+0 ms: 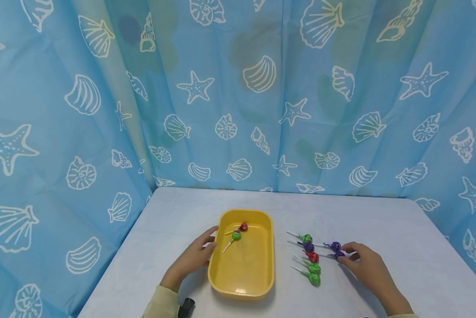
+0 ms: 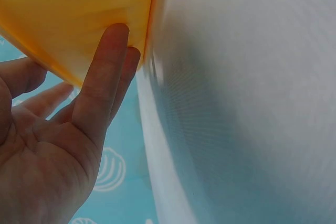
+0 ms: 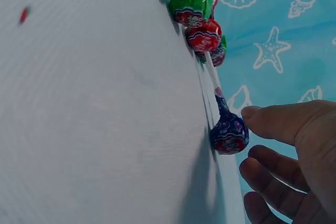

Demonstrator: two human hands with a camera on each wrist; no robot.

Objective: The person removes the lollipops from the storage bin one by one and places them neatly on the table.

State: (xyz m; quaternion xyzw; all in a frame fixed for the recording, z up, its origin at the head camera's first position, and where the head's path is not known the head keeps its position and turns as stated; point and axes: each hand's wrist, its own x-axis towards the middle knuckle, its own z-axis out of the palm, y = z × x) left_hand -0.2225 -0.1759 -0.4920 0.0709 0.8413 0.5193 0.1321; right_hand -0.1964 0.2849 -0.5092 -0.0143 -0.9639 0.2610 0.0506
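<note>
My left hand [image 1: 197, 252] is at the left side of a yellow tray [image 1: 242, 287]. In the left wrist view, fairly straight fingers [image 2: 107, 72] touch the tray's outer wall. A red lollipop [image 1: 243, 227] and a green lollipop [image 1: 236, 236] lie inside, near the far end. Right of the tray, several lollipops in green, purple and red wrappers form a column, including a red one [image 1: 314, 257]. Two purple ones lie beside it, one farther back [image 1: 335, 246]. My right hand [image 1: 363, 265] is at the nearer purple lollipop [image 3: 229, 135]; its thumb tip meets the wrapper, while the other fingers curve loosely below, apart from it.
A white cloth [image 1: 174, 212] covers the table. Behind and to the left hangs a blue curtain [image 1: 230, 141] with white shell and starfish prints. Near my left wrist, a black cylindrical object [image 1: 187, 305] shows at the bottom edge of the head view.
</note>
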